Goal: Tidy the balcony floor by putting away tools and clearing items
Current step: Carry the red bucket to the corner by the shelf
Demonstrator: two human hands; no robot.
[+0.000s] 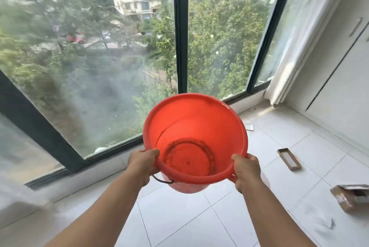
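A red plastic bucket (199, 119) hangs in the air in front of me, tilted so its mouth faces the camera. It holds nothing; a dark ring of grime marks its bottom. My left hand (140, 164) grips the near rim on the left, thumb inside the rim. My right hand (246, 171) grips the near rim on the right in the same way. A dark wire handle (161, 180) dangles below the rim by my left hand.
On the white tiled floor (179, 216) to the right lie a flat open cardboard box (289, 159), a torn brown carton (351, 196) and small paper scraps (249, 126). Large windows (89, 67) rise ahead, a white curtain (295, 47) and white cupboard doors (343, 67) at right.
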